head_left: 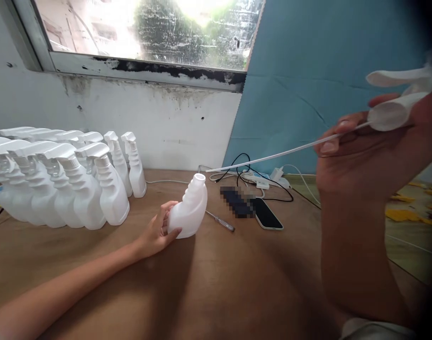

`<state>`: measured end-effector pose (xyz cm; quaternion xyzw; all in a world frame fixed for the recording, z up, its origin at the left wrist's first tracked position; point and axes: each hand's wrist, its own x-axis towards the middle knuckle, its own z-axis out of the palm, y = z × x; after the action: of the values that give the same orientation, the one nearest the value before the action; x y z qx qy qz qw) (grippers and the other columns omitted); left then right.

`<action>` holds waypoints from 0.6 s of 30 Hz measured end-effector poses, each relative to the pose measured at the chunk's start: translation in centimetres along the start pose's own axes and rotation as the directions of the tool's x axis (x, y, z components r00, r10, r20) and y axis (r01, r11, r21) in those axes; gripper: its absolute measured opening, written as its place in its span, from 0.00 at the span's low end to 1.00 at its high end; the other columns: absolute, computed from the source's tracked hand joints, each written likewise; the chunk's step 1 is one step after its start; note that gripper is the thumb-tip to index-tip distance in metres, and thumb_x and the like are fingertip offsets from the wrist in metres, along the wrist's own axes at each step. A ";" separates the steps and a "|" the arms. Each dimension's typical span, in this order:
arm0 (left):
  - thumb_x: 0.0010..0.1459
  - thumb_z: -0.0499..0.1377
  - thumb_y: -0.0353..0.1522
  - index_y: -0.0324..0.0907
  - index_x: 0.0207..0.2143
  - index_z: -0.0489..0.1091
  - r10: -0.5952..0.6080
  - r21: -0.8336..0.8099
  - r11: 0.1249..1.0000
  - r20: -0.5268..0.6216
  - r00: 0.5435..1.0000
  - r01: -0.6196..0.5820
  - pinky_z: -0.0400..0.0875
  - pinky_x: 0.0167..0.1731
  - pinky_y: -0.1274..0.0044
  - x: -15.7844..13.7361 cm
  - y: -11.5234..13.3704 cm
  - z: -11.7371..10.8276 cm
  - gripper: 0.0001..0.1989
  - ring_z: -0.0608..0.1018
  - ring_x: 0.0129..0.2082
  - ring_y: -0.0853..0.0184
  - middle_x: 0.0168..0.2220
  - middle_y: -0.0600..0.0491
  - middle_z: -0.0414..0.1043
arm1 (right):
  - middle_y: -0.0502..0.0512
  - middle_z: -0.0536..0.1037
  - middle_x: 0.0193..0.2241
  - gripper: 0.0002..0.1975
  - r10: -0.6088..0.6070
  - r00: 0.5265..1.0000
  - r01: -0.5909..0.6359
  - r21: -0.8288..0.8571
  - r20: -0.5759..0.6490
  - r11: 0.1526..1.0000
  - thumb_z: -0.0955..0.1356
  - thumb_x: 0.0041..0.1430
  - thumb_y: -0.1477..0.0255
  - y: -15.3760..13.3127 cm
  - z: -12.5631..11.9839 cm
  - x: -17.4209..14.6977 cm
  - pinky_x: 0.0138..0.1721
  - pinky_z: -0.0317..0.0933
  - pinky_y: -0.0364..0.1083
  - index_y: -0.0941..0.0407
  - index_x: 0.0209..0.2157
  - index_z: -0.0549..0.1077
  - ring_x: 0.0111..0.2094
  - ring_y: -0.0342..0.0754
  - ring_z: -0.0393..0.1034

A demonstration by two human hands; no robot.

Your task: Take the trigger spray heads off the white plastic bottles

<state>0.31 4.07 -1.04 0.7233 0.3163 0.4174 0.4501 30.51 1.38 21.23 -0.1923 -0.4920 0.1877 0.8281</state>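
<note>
Bottle (188,212) sits in the left hand's (158,232) curled grip; the right hand (374,153) pinches a sprayer's (389,116) tube (280,154).

Window (148,30) at 11 o'clock: spotted, brightly daylit; frame (187,77) blackened in patches. White wall (124,111) at 10: stained, pitted. Blue sheet (318,71) at 2: creased. Brown tabletop (237,283) at 6.

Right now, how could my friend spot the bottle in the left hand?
Find the brown table below the window. Near its middle, right of the crowded spray bottles, the left hand holds a white bottle. Unlike those neighbours, it has no spray top, just a bare, round, open mouth.
</note>
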 end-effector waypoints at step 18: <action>0.59 0.59 0.34 0.53 0.57 0.46 0.052 -0.093 0.995 0.091 0.995 -0.044 0.74 0.43 0.71 -1.0 0.0 0.6 0.29 0.73 0.45 0.66 0.51 0.48 0.62 | 0.51 0.71 0.20 0.11 0.242 0.880 -0.233 -0.071 0.410 0.970 0.63 0.57 0.63 3.2 5.1 -0.5 0.16 0.56 0.43 0.56 0.30 0.68 0.17 0.43 0.64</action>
<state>0.33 2.99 -1.53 0.7281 0.2583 0.4079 0.4866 25.32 4.59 21.50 -0.2150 -0.6313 0.3192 0.6733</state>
